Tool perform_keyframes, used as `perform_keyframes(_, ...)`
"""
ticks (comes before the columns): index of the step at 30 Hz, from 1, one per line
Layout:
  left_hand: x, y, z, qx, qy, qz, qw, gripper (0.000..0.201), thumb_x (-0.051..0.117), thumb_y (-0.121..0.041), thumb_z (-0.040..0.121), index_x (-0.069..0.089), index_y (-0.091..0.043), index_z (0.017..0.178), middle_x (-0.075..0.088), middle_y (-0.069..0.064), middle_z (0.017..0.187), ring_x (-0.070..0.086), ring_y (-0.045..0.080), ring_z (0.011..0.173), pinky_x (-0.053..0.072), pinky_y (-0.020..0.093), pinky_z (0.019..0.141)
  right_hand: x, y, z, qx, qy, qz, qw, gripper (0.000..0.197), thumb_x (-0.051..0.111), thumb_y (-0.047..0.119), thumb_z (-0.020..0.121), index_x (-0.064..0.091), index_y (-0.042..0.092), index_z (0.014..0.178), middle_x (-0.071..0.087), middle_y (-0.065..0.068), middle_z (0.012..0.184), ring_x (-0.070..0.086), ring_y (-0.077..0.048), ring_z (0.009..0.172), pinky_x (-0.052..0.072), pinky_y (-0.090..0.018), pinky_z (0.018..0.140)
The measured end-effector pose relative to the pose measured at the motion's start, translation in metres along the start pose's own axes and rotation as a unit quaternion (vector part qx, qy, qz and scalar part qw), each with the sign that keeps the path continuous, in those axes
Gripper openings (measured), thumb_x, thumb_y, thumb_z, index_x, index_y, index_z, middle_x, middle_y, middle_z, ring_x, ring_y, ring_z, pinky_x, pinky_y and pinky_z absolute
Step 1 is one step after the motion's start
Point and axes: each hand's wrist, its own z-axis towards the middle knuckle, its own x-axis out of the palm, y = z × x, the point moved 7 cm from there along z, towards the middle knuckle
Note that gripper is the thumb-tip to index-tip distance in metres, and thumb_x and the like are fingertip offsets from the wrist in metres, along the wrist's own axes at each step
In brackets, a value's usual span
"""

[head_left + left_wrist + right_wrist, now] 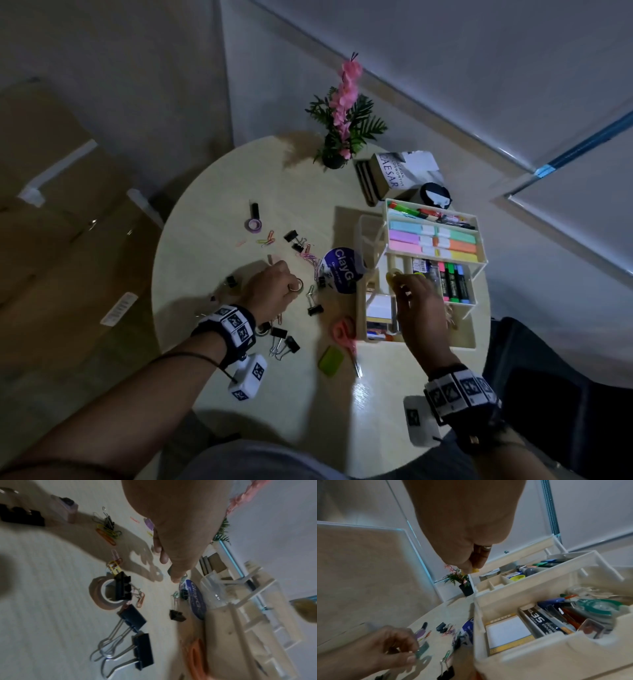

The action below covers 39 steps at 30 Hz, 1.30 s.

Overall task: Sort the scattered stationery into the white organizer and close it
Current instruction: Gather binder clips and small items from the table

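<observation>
The white organizer (479, 236) stands open at the table's right, its tiered trays fanned out and holding pens, highlighters and markers. Its bottom box (518, 660) holds a notepad, a staples box and a tape dispenser. My right hand (397, 279) hovers over the middle tray and pinches a small yellow item (475, 570). My left hand (291, 283) is low over the table among the clips; its thumb and finger pinch a small ring-shaped roll (295, 286), which looks dark teal in the right wrist view (421, 648). Black binder clips (284, 341) and coloured paper clips (267, 240) lie scattered.
Orange scissors (344, 334) and a green pad (330, 360) lie near the front of the round table (212, 212). A blue ClayG tub (344, 270) sits beside the organizer. A purple tape roll (255, 224), a brown tape roll (101, 595), a potted flower (342, 137) and books (390, 176) are around.
</observation>
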Motion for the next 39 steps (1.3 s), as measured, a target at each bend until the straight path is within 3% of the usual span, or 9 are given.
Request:
perform_keyframes(4, -0.011, -0.014, -0.006, 0.03, -0.035, -0.077, 0.996, 0.013, 0.08, -0.027, 0.09, 0.078, -0.022, 0.101, 0.06, -0.007, 0.099, 0.063, 0.014, 0.079, 0.059, 0.039, 0.071, 0.017, -0.015, 0.019, -0.012, 0.015, 0.023, 1.0, 0.018, 0.065, 0.004, 0.099, 0.075, 0.009, 0.113, 0.073, -0.006, 0.104, 0.066, -0.024, 0.094, 0.055, -0.038, 0.08)
perform_keyframes(7, -0.019, -0.029, -0.015, 0.062, -0.036, -0.095, 0.993, 0.011, 0.079, -0.029, 0.09, 0.077, -0.025, 0.1, 0.059, -0.013, 0.095, 0.061, 0.007, 0.076, 0.056, 0.033, 0.067, 0.033, -0.023, 0.028, -0.008, 0.029, 0.035, 0.999, 0.024, 0.064, -0.007, 0.095, 0.076, 0.007, 0.111, 0.072, -0.009, 0.099, 0.065, -0.027, 0.09, 0.051, -0.033, 0.077)
perform_keyframes(11, -0.026, -0.048, -0.028, 0.072, -0.036, -0.114, 0.99, 0.011, 0.08, -0.027, 0.09, 0.078, -0.025, 0.102, 0.063, -0.015, 0.095, 0.061, 0.002, 0.08, 0.052, 0.021, 0.066, 0.046, -0.033, 0.038, -0.014, 0.039, 0.03, 0.999, 0.026, 0.062, -0.014, 0.087, 0.075, 0.004, 0.099, 0.069, -0.01, 0.09, 0.063, -0.029, 0.082, 0.054, -0.042, 0.07)
perform_keyframes(17, -0.023, -0.076, -0.029, 0.061, -0.022, -0.115, 0.991, 0.007, 0.079, -0.03, 0.091, 0.077, -0.028, 0.097, 0.063, -0.016, 0.097, 0.061, 0.002, 0.081, 0.058, 0.033, 0.069, 0.045, -0.03, 0.04, -0.035, 0.029, -0.011, 0.999, 0.016, 0.06, -0.005, 0.085, 0.071, 0.006, 0.087, 0.066, -0.011, 0.08, 0.06, -0.034, 0.076, 0.051, -0.042, 0.068)
perform_keyframes(19, -0.021, -0.094, -0.024, 0.06, -0.019, -0.111, 0.992, 0.007, 0.078, -0.031, 0.092, 0.076, -0.028, 0.097, 0.062, -0.016, 0.098, 0.061, 0.001, 0.082, 0.057, 0.032, 0.069, 0.039, -0.023, 0.037, -0.072, 0.015, -0.03, 0.997, 0.016, 0.057, 0.006, 0.092, 0.069, 0.008, 0.083, 0.067, -0.01, 0.074, 0.059, -0.032, 0.07, 0.053, -0.043, 0.08)
perform_keyframes(21, -0.019, -0.112, -0.017, 0.062, -0.02, -0.109, 0.992, 0.006, 0.076, -0.033, 0.093, 0.075, -0.028, 0.098, 0.061, -0.015, 0.099, 0.061, 0.002, 0.082, 0.056, 0.03, 0.069, 0.034, -0.02, 0.036, -0.091, -0.002, -0.044, 0.995, 0.014, 0.061, 0.011, 0.094, 0.069, 0.009, 0.083, 0.068, -0.009, 0.072, 0.059, -0.03, 0.067, 0.052, -0.044, 0.086)
perform_keyframes(26, -0.011, -0.148, -0.005, 0.072, -0.033, -0.093, 0.993, 0.009, 0.075, -0.032, 0.093, 0.075, -0.026, 0.1, 0.06, -0.013, 0.097, 0.058, 0.005, 0.079, 0.05, 0.026, 0.066, 0.031, -0.032, 0.042, -0.092, -0.022, -0.051, 0.994, 0.007, 0.068, 0.011, 0.093, 0.071, 0.01, 0.088, 0.066, -0.009, 0.078, 0.054, -0.031, 0.078, 0.042, -0.041, 0.065)
perform_keyframes(32, -0.007, -0.174, 0.004, 0.067, -0.064, -0.069, 0.993, 0.011, 0.075, -0.028, 0.093, 0.076, -0.023, 0.102, 0.062, -0.009, 0.098, 0.053, 0.001, 0.074, 0.043, 0.018, 0.065, 0.034, -0.035, 0.046, -0.088, -0.008, -0.045, 0.995, 0.018, 0.07, 0.005, 0.087, 0.076, 0.009, 0.103, 0.069, -0.013, 0.097, 0.056, -0.033, 0.093, 0.049, -0.04, 0.069)
perform_keyframes(39, 0.003, -0.198, 0.04, 0.026, -0.072, 0.005, 0.997, 0.017, 0.071, -0.031, 0.096, 0.077, -0.03, 0.112, 0.065, -0.007, 0.104, 0.059, 0.011, 0.083, 0.05, 0.029, 0.072, 0.008, -0.062, 0.029, -0.063, 0.001, -0.022, 0.998, 0.023, 0.067, -0.003, 0.085, 0.073, 0.008, 0.104, 0.065, -0.009, 0.09, 0.057, -0.03, 0.082, 0.043, -0.038, 0.066)
